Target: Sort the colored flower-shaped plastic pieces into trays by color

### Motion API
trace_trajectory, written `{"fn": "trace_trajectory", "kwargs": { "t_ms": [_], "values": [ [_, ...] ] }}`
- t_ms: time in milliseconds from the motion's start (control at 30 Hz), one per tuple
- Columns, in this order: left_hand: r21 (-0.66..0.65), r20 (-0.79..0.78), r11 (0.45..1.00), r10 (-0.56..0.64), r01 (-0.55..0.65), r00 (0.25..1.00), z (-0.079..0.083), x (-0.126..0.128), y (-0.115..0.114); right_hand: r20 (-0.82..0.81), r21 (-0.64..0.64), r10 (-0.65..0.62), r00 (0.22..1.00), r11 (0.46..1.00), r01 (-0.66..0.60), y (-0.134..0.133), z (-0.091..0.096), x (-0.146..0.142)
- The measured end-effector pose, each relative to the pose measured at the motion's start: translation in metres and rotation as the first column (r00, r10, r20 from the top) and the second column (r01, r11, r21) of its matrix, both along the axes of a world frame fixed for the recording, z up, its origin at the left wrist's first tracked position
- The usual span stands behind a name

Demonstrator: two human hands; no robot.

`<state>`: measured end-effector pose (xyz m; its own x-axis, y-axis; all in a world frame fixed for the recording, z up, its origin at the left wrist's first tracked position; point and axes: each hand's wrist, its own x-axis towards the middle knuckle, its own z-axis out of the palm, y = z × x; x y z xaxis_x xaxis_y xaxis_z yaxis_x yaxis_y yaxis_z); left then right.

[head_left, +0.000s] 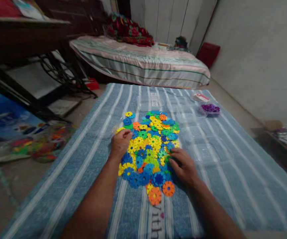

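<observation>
A pile of flat plastic flower-shaped discs [149, 146] in yellow, blue, green and orange lies spread on a blue striped cloth [220, 159] on the floor. My left hand [120, 143] rests on the pile's left edge with its fingers curled over some yellow discs. At the pile's right side, my right hand [184, 166] has its fingers bent and pressed onto the discs. An orange disc [155, 196] lies nearest to me.
A small clear container of purple discs [210, 109] and its lid [201, 97] sit at the cloth's far right. A striped mattress [143, 63] lies beyond the cloth. At left stand a dark table frame [34, 66], a blue box [4, 116] and a bag of colourful pieces [46, 142].
</observation>
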<state>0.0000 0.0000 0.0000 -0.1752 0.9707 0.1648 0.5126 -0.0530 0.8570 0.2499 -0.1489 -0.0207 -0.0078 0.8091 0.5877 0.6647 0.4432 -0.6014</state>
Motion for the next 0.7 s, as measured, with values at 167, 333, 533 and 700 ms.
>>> {"fn": "trace_trajectory", "kwargs": {
  "t_ms": [167, 333, 533, 700],
  "values": [
    [0.005, -0.008, 1.0, -0.012, 0.013, 1.0, 0.001, 0.0, -0.001, 0.029, -0.015, -0.172, 0.985, 0.985, 0.172, 0.01, 0.0, -0.002],
    [0.02, -0.011, 1.0, -0.008, 0.008, 1.0, 0.0, -0.001, -0.002, 0.196, -0.134, -0.235, 0.952, 0.955, 0.264, 0.025, 0.003, -0.012],
    [0.026, 0.006, 0.999, -0.021, 0.021, 1.0, 0.001, -0.003, -0.001, 0.191, -0.098, -0.23, 0.954, 0.963, 0.251, 0.03, 0.003, -0.016],
    [0.021, 0.012, 1.0, -0.022, 0.022, 1.0, 0.001, -0.003, -0.001, 0.139, -0.035, -0.225, 0.964, 0.972, 0.232, 0.025, 0.003, -0.018]
  ]
}}
